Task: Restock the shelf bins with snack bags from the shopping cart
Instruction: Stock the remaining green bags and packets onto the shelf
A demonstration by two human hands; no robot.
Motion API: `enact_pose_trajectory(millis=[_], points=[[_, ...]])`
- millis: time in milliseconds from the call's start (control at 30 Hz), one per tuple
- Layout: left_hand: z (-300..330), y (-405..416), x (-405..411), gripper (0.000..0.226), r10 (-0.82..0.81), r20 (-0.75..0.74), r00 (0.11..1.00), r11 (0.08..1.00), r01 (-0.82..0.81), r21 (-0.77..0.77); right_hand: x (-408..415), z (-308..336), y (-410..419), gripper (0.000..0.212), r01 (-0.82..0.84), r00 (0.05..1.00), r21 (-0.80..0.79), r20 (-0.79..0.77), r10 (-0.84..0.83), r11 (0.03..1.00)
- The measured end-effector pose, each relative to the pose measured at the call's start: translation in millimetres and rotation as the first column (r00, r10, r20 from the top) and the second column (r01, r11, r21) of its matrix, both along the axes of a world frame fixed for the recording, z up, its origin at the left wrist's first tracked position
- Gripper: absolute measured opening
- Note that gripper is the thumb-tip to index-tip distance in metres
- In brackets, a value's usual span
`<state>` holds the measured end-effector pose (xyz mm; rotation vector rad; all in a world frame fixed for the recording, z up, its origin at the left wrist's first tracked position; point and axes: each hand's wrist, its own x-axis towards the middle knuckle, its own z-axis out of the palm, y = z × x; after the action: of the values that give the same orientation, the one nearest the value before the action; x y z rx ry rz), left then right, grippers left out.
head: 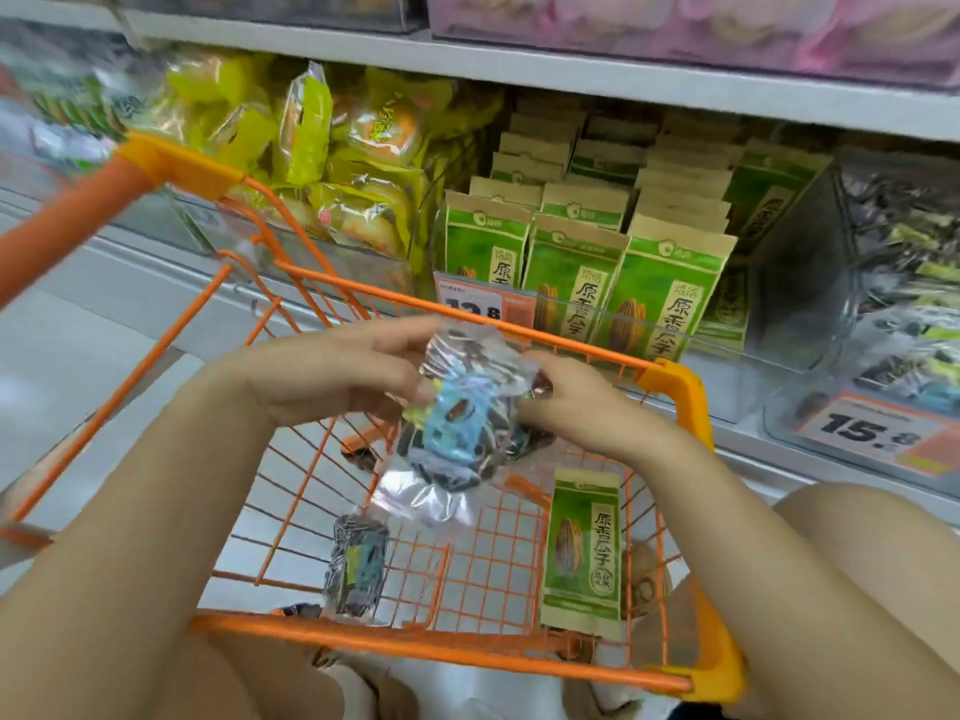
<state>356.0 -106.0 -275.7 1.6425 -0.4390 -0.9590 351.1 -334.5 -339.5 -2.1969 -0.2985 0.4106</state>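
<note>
Holding: clear crinkly plastic bag of striped sunflower seeds with a blue label [460, 407], pinched from both sides above the orange wire shopping cart [441, 652]
Left hand [332, 371]: fingers curled onto the bag's upper left edge, thumb underneath
Right hand [582, 402]: fingers bent round the bag's right edge, gripping it
Bag texture: glossy, wrinkled film; loose empty flap hanging at the lower end; label print too blurred to read
Cart floor: second small clear seed bag [357, 569] at the near left; flat green and kraft-paper seed pouch [582, 556] standing against the right wall, printed with Chinese characters and a seed drawing
Shelf bin ahead: clear plastic bin [649, 327] packed with upright rows of matching green pouches [574, 283]
Price tags: orange tag reading 12.8 [480, 304]; orange tag reading 15.8 [878, 433] on the right-hand clear bin of seed bags [904, 283]
Left bin: yellow-green glossy wrapped pastries [337, 158], heaped loosely
</note>
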Motion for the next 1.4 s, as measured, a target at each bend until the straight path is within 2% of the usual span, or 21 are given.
enact_pose_trajectory(millis=[67,133,233,300,367,433,567,667,867,1000,1167,1267,1400], points=[[2.9,8.7,-2.6,0.059,0.193,-0.05,0.98,0.945,-0.199,-0.259,-2.6,5.3,1.5,0.029,0.048,0.997,0.253,-0.063,-0.033,0.966],[-5.2,13.6,-0.6,0.071,0.329,-0.162,0.93,0.831,-0.367,-0.418,-7.4,9.3,2.6,0.018,0.105,0.994,0.386,-0.074,-0.083,0.916],[-13.7,13.7,5.1,0.083,0.5,-0.295,0.815,0.659,-0.578,-0.482,-11.6,12.3,5.2,0.027,0.182,0.978,0.485,0.0,-0.208,0.855],[-14.8,12.2,6.7,0.07,0.566,-0.337,0.752,0.56,-0.651,-0.513,-13.8,13.1,6.5,0.025,0.213,0.952,0.523,0.078,-0.295,0.825],[-14.8,11.3,7.1,0.059,0.601,-0.354,0.717,0.512,-0.685,-0.518,-13.0,12.1,6.3,0.029,0.283,0.909,0.518,0.123,-0.397,0.807],[-15.9,10.9,5.9,0.06,0.592,-0.362,0.72,0.515,-0.683,-0.518,-11.4,11.3,4.9,0.047,0.334,0.879,0.512,0.134,-0.458,0.791],[-16.4,8.7,1.7,0.061,0.547,-0.417,0.726,0.509,-0.684,-0.523,-11.5,11.9,6.3,0.051,0.326,0.873,0.503,0.165,-0.46,0.8],[-17.5,7.3,0.1,0.052,0.571,-0.421,0.705,0.485,-0.703,-0.519,-14.5,12.0,8.1,0.059,0.302,0.887,0.498,0.166,-0.431,0.813],[-19.8,8.3,-0.4,0.039,0.649,-0.398,0.648,0.452,-0.75,-0.483,-16.1,13.4,8.9,0.045,0.318,0.893,0.485,0.135,-0.43,0.814],[-23.1,-1.5,-3.0,0.037,0.629,-0.357,0.691,0.53,-0.716,-0.453,-17.0,14.7,8.7,0.042,0.314,0.896,0.479,0.137,-0.422,0.82],[-32.5,-15.7,-3.1,0.041,0.61,-0.247,0.753,0.658,-0.654,-0.372,-14.5,9.3,4.8,0.043,0.292,0.896,0.535,0.138,-0.423,0.793],[-32.5,-17.7,-4.7,0.048,0.626,-0.057,0.778,0.739,-0.615,-0.275,-12.6,8.2,1.9,0.053,0.314,0.871,0.582,0.137,-0.472,0.75],[-33.7,-27.0,-12.0,0.055,0.61,0.168,0.774,0.791,-0.583,-0.184,-12.2,6.7,2.5,0.055,0.325,0.853,0.59,0.154,-0.498,0.739]])
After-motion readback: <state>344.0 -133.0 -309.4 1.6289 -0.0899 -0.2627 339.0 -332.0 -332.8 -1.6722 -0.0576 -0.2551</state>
